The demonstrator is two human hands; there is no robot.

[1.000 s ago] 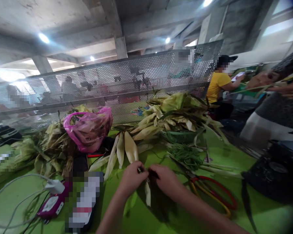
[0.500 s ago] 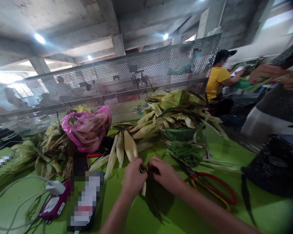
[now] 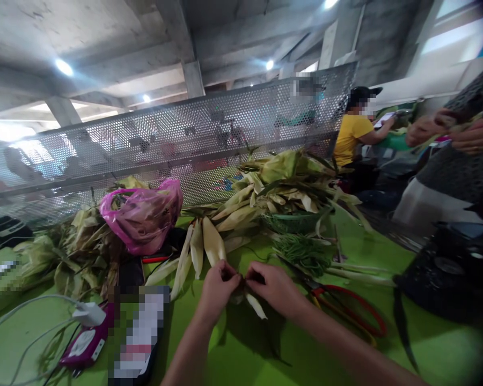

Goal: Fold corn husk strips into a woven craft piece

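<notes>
My left hand pinches a corn husk, whose pale tip pokes out below between the two hands. Thumb and fingers of my right hand are also pressed together on it, close to the left fingertips. What lies between the fingers is mostly hidden. Just beyond the left hand, several long pale corn husks fan out on the green table. Beside my right forearm lie scissors with red and yellow handles. A bundle of thin green strings is past my right hand.
A green basket heaped with husks stands ahead. Left are a pink plastic bag, dried husks, a phone and a purple power strip. A black bag sits right, near a standing person's hands. A perforated metal screen rises behind.
The husk's pale tip has swung from under my left hand to the right, toward my right hand. Both hands stay close together. The view has shifted slightly.
</notes>
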